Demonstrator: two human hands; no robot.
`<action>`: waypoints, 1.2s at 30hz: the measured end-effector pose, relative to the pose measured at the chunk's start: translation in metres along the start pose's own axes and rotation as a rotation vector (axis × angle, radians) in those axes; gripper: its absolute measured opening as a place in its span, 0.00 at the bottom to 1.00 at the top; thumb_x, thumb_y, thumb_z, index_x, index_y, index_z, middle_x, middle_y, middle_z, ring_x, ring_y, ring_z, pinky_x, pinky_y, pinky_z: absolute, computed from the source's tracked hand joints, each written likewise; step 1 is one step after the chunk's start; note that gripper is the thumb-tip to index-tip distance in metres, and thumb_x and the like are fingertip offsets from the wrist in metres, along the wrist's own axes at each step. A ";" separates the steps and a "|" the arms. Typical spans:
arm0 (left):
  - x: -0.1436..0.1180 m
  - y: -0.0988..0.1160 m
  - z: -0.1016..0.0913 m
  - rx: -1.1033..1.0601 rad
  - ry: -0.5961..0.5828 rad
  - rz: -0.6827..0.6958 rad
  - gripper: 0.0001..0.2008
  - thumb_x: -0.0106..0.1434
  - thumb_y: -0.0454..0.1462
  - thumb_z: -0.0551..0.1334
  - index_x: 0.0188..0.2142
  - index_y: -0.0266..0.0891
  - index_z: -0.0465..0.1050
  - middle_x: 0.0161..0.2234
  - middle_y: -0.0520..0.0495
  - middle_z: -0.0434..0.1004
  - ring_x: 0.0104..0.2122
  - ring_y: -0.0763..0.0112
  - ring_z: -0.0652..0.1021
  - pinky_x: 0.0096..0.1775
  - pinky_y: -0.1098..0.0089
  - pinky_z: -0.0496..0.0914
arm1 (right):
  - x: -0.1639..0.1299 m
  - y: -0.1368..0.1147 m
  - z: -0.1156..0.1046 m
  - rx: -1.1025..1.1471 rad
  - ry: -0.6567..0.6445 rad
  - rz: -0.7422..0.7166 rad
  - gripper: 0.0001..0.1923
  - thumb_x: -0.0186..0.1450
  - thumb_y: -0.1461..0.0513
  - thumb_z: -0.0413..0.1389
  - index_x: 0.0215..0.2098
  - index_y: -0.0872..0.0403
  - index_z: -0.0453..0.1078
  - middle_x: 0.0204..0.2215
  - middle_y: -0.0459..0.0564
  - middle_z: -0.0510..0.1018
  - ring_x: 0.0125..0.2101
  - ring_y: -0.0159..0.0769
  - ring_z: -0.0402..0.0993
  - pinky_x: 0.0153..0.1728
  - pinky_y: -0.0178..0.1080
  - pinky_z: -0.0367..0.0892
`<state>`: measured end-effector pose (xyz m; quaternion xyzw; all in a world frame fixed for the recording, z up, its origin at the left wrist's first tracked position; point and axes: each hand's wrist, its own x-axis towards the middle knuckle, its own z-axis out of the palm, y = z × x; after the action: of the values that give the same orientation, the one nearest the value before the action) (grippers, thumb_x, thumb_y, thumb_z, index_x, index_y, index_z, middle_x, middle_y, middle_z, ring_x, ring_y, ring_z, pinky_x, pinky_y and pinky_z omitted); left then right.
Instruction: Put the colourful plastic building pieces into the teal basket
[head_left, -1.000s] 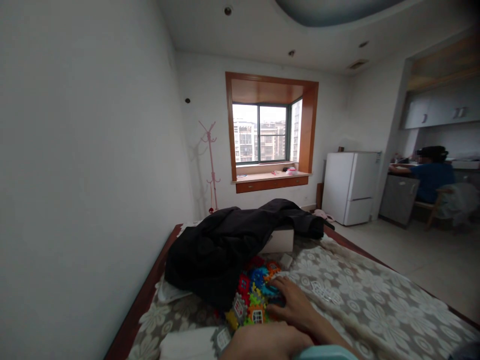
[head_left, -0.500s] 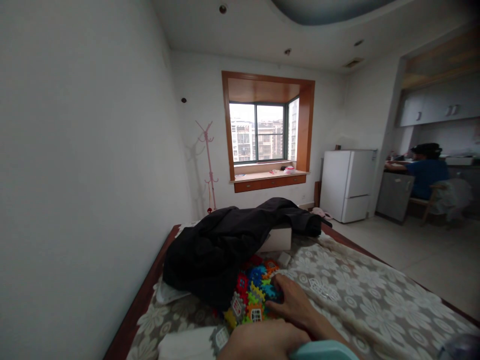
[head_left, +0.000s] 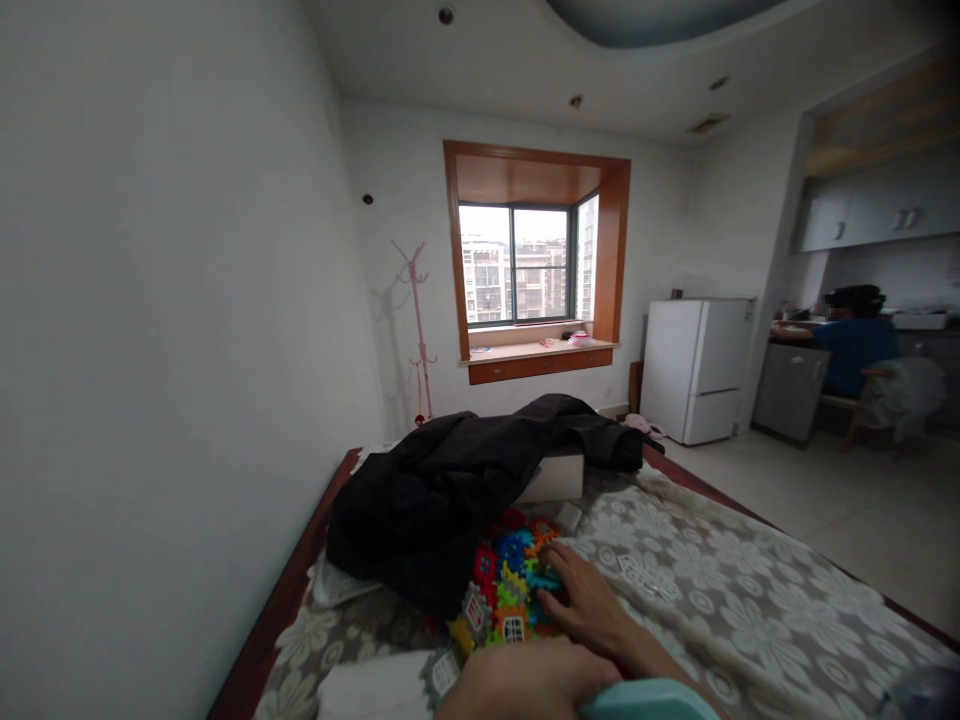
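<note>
A pile of bright interlocking plastic blocks (head_left: 510, 590) lies on the bed, against a black jacket (head_left: 450, 480). My right hand (head_left: 592, 605) rests palm down on the right side of the pile, with its fingers spread over blue and green pieces. Its forearm runs back to a pale teal sleeve (head_left: 645, 700). My left hand (head_left: 525, 680) sits low at the bottom edge, just in front of the pile. Only its back shows and its fingers are hidden. A grey block piece (head_left: 446, 675) lies by its left side.
The bed has a floral cover (head_left: 712, 590) and a dark wooden edge (head_left: 285, 600) close to the left wall. A white box (head_left: 555, 478) sits under the jacket. Beyond are a window bay, a pink coat stand (head_left: 418, 320), a white fridge (head_left: 697, 370), and a seated person (head_left: 855, 345) at a counter.
The view has risen slightly. My right hand has stayed on the block pile, its fingers shifting only a little. My left hand has stayed low at the frame's edge.
</note>
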<state>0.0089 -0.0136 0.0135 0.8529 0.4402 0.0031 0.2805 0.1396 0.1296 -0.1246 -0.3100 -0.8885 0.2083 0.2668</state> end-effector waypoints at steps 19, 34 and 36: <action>0.020 -0.019 0.001 -0.060 -0.159 0.083 0.18 0.57 0.43 0.64 0.47 0.42 0.76 0.41 0.47 0.81 0.36 0.61 0.79 0.30 0.71 0.67 | 0.002 -0.008 -0.003 -0.062 -0.048 0.017 0.12 0.64 0.57 0.62 0.43 0.53 0.72 0.43 0.53 0.77 0.46 0.47 0.71 0.48 0.45 0.64; 0.020 -0.017 -0.001 -0.037 -0.182 0.046 0.20 0.59 0.46 0.63 0.49 0.44 0.75 0.39 0.48 0.80 0.36 0.59 0.80 0.29 0.70 0.66 | -0.001 -0.010 -0.008 0.103 0.001 -0.068 0.06 0.61 0.61 0.61 0.38 0.47 0.71 0.40 0.51 0.76 0.41 0.48 0.73 0.42 0.48 0.66; 0.021 -0.018 0.000 -0.052 -0.183 0.067 0.18 0.59 0.45 0.63 0.48 0.44 0.75 0.38 0.48 0.80 0.34 0.62 0.80 0.30 0.70 0.67 | -0.002 -0.012 -0.010 0.106 0.013 -0.050 0.08 0.59 0.60 0.62 0.37 0.46 0.71 0.38 0.51 0.76 0.39 0.49 0.73 0.41 0.48 0.65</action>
<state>0.0084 0.0102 -0.0003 0.8564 0.3839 -0.0540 0.3411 0.1414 0.1220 -0.1114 -0.2742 -0.8819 0.2464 0.2939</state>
